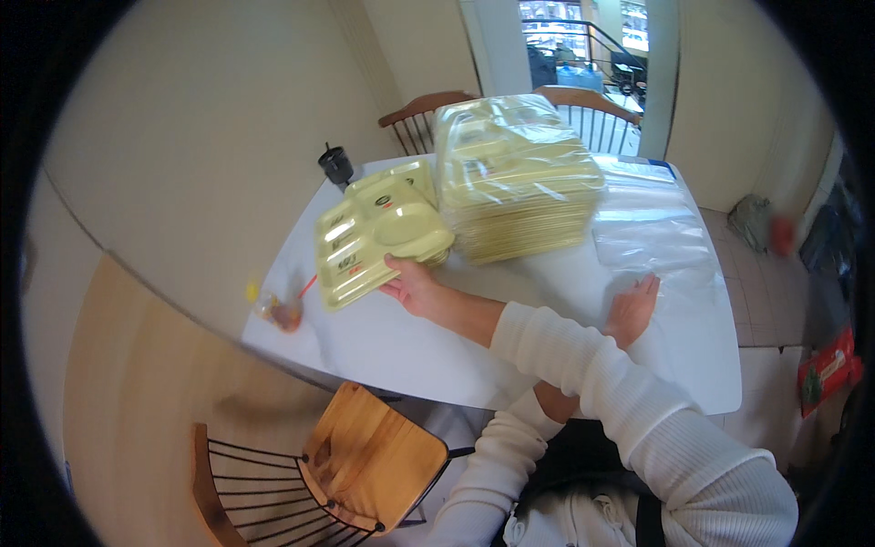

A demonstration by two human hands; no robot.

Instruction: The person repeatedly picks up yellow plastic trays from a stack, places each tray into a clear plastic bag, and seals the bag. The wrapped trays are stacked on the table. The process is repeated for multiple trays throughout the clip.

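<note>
My arms cross over the white table, the right forearm above the left. My right hand grips the near edge of a pale yellow compartment tray, thumb on top and fingers beneath. This tray is tilted and bears dark and red printing. Another yellow tray shows behind it, and further tray edges peek out below. Over on the right, my left hand rests with extended fingers at the near edge of flat clear plastic bags. Between the hands and farther back stands a tall stack of yellow trays, its upper part wrapped in clear plastic.
A small bottle with a yellow cap and a black container stand along the left side of the white table. A wooden chair is at the near left. Two chair backs rise behind the table.
</note>
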